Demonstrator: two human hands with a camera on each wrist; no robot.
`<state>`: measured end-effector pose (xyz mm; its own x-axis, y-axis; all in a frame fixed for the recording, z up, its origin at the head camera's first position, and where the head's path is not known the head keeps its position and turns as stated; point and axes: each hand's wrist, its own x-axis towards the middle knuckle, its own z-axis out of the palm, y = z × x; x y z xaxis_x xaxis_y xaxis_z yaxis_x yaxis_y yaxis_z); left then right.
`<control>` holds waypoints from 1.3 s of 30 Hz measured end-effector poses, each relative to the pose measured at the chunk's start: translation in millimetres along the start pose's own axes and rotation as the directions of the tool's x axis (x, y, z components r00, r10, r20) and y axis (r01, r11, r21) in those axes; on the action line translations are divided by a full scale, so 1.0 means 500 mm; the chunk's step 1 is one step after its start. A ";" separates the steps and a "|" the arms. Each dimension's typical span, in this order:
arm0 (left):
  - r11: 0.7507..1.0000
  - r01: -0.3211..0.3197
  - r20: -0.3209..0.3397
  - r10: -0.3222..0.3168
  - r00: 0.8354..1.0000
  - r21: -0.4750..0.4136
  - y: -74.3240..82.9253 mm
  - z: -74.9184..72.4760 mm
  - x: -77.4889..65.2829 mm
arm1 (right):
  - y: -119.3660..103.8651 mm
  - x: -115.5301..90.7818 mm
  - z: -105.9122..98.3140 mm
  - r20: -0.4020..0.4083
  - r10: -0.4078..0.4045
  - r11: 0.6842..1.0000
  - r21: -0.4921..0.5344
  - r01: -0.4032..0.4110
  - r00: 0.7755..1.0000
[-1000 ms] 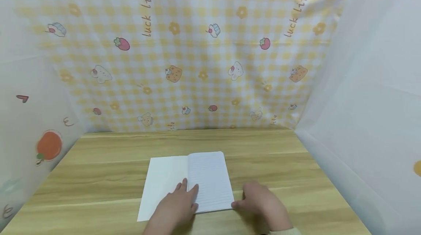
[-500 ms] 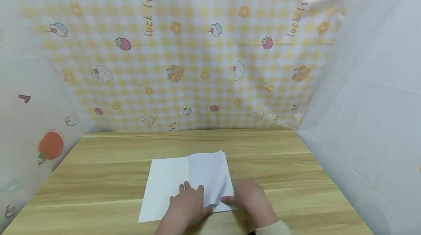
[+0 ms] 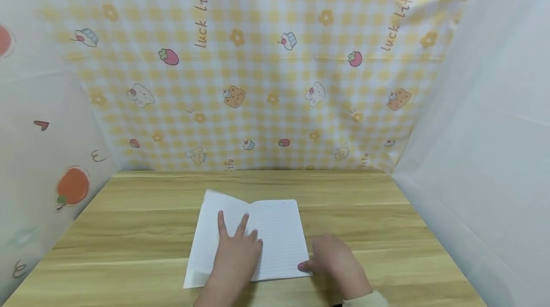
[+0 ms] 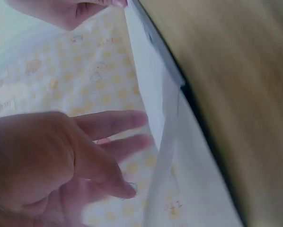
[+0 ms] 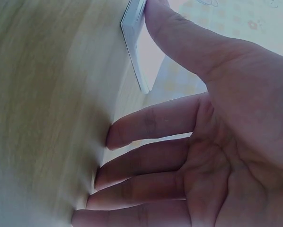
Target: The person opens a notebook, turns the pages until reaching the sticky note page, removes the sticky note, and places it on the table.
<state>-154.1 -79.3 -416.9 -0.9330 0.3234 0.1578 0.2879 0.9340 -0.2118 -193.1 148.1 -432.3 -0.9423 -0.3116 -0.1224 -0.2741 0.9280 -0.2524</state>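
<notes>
An open notebook [image 3: 281, 235] with lined pages lies on the table, its plain white left side partly under a turned leaf [image 3: 215, 202] whose far corner stands raised. My left hand [image 3: 237, 254] is spread over the left page near the fold, fingers pointing away from me. In the left wrist view the fingertips [image 4: 134, 119] are right at the white paper. My right hand [image 3: 337, 264] is at the near right corner, thumb on the lined page. In the right wrist view the thumb [image 5: 174, 35] meets the notebook's edge [image 5: 134, 42], while the extended fingers [image 5: 146, 123] rest on the table.
The wood-grain table [image 3: 142, 230] extends around the notebook. A yellow checked curtain [image 3: 266, 73] with cartoon prints stands at the back. White sheets close in the left side [image 3: 51, 154] and the right side [image 3: 481, 154].
A lined leaf lifted from the right side has turned over to the left. My left hand has moved forward, its fingers spreading over it. The right thumb has shifted inward and back to the corner.
</notes>
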 end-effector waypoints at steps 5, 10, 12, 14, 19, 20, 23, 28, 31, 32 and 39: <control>0.966 0.116 0.220 -0.063 0.973 -0.233 0.014 0.003 -0.012 | 0.001 -0.002 0.000 0.006 -0.010 1.000 -0.010 0.010 1.000; 0.913 0.135 0.296 -0.016 0.955 -0.385 0.005 0.018 -0.011 | 0.002 -0.005 -0.005 -0.007 -0.019 1.000 -0.010 0.019 1.000; 0.904 0.123 0.294 0.003 0.956 -0.410 0.001 0.018 -0.008 | 0.001 -0.005 -0.006 -0.005 -0.028 0.999 -0.019 0.028 1.000; 0.888 0.138 0.305 0.002 0.952 -0.438 0.000 0.015 -0.005 | 0.001 -0.004 -0.006 -0.002 -0.031 0.999 -0.032 0.031 1.000; 0.842 0.204 0.330 -0.032 0.943 -0.500 0.010 0.020 -0.003 | -0.005 0.003 -0.004 0.003 -0.020 0.999 -0.050 0.020 1.000; 0.838 0.211 0.329 -0.040 0.944 -0.503 0.013 0.022 -0.003 | -0.007 0.004 -0.003 0.004 -0.024 0.998 -0.059 0.024 1.000; 0.852 0.187 0.293 -0.041 0.955 -0.489 0.015 0.031 -0.002 | -0.008 0.007 -0.001 0.010 -0.045 0.997 -0.070 0.045 0.999; 0.863 0.178 0.221 -0.079 0.972 -0.473 0.001 0.036 0.004 | 0.004 0.002 -0.006 0.042 -0.040 0.999 -0.008 0.040 0.998; 0.922 0.146 0.099 -0.118 0.988 -0.358 -0.007 0.032 0.011 | 0.010 -0.001 -0.011 0.050 -0.046 0.999 0.023 0.044 0.998; 0.949 0.118 0.051 -0.108 0.993 -0.293 -0.009 0.029 0.013 | 0.011 -0.002 -0.012 0.049 -0.051 0.998 0.031 0.050 0.997; 0.999 0.025 -0.075 -0.022 0.997 0.048 -0.006 0.000 0.000 | 0.004 -0.007 -0.008 0.020 -0.065 0.997 0.054 0.064 0.998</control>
<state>-155.0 -81.9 -416.5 -0.9202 0.3135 0.2345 0.2534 0.9336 -0.2534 -190.9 151.9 -428.2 -0.9184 -0.3753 -0.1252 -0.3229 0.8939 -0.3110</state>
